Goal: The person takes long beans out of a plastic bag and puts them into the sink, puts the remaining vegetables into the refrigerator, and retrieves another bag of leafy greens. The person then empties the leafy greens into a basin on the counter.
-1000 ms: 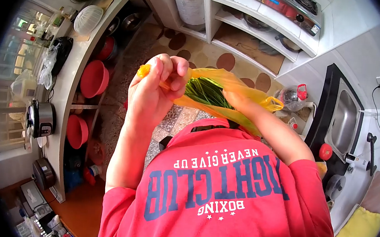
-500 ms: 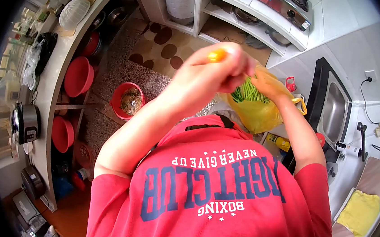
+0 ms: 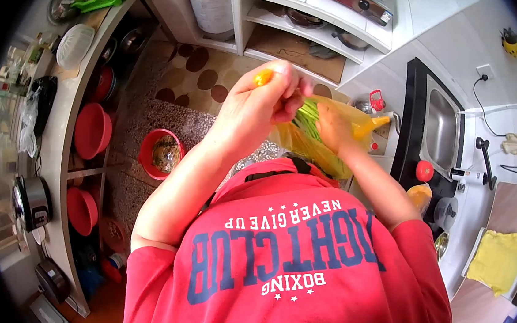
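Note:
My left hand [image 3: 263, 94] is closed in a fist around an orange handle [image 3: 263, 77]; only its rounded end shows, and the rest of the tool is hidden. Just right of it, my right hand [image 3: 336, 130] is closed on a bunch of long thin green vegetable stalks [image 3: 307, 118]. These stalks lie in the mouth of a yellow plastic bag [image 3: 326, 161], which spreads around and below my right hand. The fingertips of my right hand are partly hidden by the stalks and bag.
A red bucket [image 3: 161, 154] with scraps in it stands on the floor at left. Red basins [image 3: 93, 131] fill the shelf under the left counter [image 3: 87, 79]. To the right are a sink [image 3: 443, 125], a red-lidded jar [image 3: 424, 171] and a yellow cloth [image 3: 495, 262].
Both hands have shifted left in view as the camera turned. My right hand has come closer to my left, and the stalks now lie more tilted, with less of them showing.

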Action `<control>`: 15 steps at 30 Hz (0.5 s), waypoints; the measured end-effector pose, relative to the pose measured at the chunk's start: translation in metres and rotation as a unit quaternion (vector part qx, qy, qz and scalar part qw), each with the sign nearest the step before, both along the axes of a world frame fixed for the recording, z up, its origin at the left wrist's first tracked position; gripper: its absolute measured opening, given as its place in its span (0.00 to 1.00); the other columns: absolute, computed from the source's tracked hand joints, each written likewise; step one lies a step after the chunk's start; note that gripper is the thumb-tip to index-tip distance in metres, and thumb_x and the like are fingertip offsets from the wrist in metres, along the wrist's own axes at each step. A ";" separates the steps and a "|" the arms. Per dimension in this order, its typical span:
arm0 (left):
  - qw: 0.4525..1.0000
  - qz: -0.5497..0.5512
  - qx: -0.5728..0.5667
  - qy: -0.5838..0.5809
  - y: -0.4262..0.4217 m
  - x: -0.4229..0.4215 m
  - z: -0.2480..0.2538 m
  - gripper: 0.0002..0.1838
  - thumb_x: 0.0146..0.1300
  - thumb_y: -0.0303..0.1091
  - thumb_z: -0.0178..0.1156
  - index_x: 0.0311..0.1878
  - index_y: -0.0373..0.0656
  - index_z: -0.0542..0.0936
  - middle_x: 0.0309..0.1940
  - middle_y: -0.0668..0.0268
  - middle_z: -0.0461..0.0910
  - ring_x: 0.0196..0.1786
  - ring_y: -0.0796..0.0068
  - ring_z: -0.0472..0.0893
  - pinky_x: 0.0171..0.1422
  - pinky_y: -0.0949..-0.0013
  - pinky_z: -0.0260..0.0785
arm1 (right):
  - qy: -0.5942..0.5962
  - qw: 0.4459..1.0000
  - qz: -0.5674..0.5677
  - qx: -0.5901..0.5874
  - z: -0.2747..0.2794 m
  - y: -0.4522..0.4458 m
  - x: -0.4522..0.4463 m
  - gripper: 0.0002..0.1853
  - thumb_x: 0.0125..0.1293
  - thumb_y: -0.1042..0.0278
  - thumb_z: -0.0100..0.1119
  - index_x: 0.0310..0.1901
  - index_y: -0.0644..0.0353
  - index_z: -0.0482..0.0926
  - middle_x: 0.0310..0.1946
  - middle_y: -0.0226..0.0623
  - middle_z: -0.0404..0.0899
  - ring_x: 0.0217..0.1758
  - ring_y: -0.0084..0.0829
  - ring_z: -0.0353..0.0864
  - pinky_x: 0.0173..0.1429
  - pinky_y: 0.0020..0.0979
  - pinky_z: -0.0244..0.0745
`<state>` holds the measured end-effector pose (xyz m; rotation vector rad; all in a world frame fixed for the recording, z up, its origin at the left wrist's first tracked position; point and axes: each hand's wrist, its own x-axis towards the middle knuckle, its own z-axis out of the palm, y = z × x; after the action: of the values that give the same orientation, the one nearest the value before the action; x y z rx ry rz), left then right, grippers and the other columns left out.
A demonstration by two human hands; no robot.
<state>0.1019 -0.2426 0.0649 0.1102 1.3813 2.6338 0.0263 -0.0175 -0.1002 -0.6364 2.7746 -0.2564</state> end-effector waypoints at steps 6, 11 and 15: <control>0.999 0.020 0.003 -0.026 0.000 -0.002 -0.008 0.14 0.73 0.37 0.45 0.29 0.45 0.65 0.35 0.65 0.73 0.30 0.83 0.63 0.31 0.78 0.56 | 0.113 0.979 0.003 -0.171 -0.012 0.016 0.023 0.25 0.54 0.68 0.64 0.54 0.62 0.72 0.45 0.51 0.78 0.47 0.51 0.78 0.47 0.47 0.73; 1.000 -0.005 0.014 0.000 0.004 -0.001 -0.007 0.17 0.75 0.40 0.44 0.29 0.43 0.65 0.36 0.64 0.72 0.30 0.81 0.62 0.32 0.78 0.55 | 0.068 0.990 -0.024 -0.123 0.005 0.023 0.042 0.25 0.50 0.73 0.66 0.51 0.61 0.71 0.43 0.49 0.79 0.47 0.51 0.77 0.47 0.47 0.72; 0.999 -0.031 -0.008 0.029 0.004 -0.003 -0.009 0.17 0.75 0.40 0.42 0.29 0.43 0.64 0.36 0.63 0.72 0.30 0.81 0.61 0.32 0.78 0.55 | 0.072 0.993 0.019 -0.090 0.021 0.029 0.052 0.18 0.50 0.74 0.65 0.42 0.61 0.68 0.36 0.49 0.76 0.43 0.54 0.77 0.43 0.48 0.71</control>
<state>0.0992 -0.2386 0.0558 0.2239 1.3936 2.5884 0.0786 0.0113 -0.0792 -0.7778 2.8950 -0.4745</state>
